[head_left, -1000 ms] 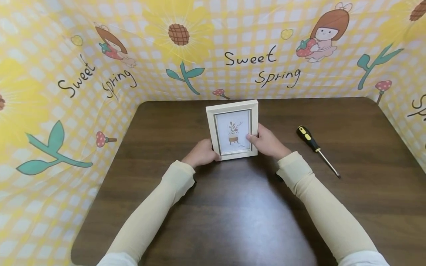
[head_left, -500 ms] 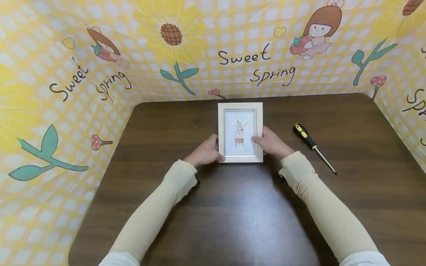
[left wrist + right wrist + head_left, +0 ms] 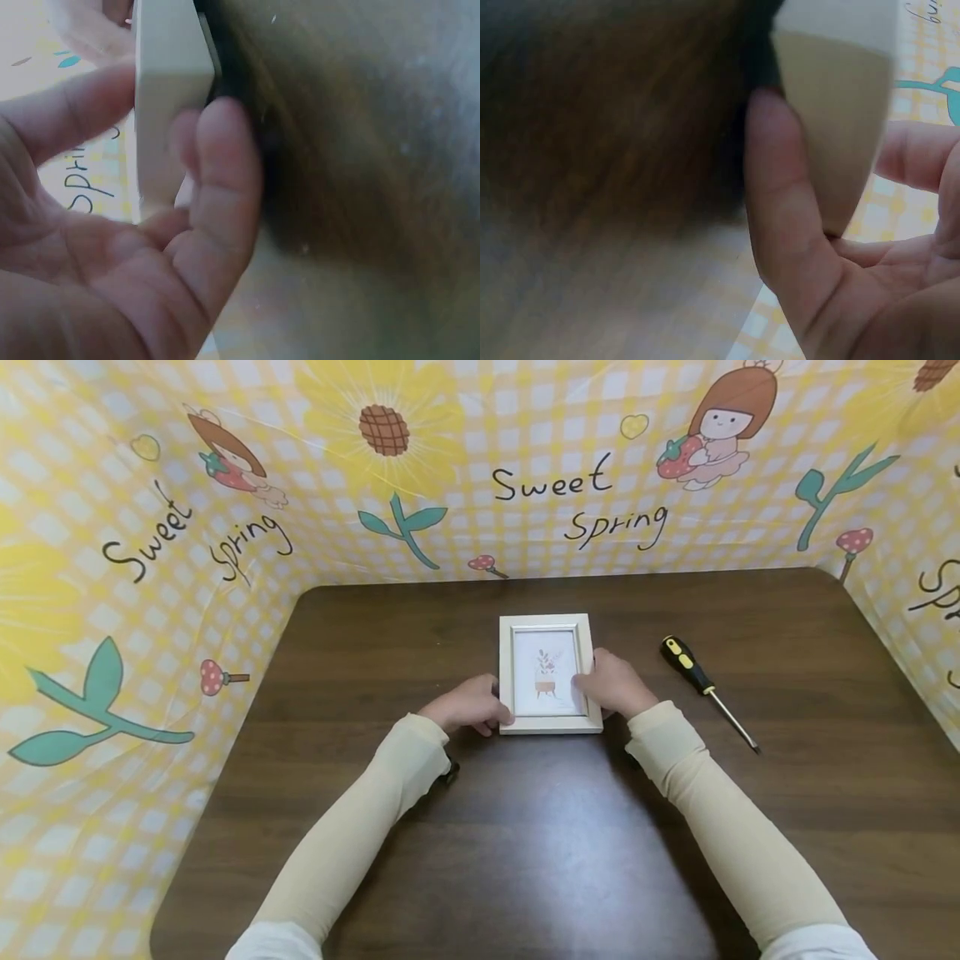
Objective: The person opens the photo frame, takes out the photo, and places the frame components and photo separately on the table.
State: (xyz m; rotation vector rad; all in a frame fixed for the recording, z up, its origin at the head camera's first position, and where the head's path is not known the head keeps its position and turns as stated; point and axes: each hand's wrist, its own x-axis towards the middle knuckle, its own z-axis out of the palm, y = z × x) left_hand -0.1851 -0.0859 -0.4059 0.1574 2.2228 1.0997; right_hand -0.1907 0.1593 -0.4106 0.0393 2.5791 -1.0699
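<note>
A cream picture frame with a print of a potted plant lies face up, low over the table. My left hand grips its lower left corner, thumb on the front and fingers curled at the edge. In the left wrist view the frame's side sits between that thumb and the curled fingers. My right hand holds the right edge with the thumb on top. The right wrist view shows fingers bent against the underside of the frame.
A screwdriver with a black and yellow handle lies on the brown wooden table, right of the right hand. Yellow checked cloth with printed flowers stands along the table's back and sides.
The picture frame was tilted up towards me. Both hands have lowered it and moved it slightly right, so it now lies flatter. The screwdriver has stayed in place on the table.
</note>
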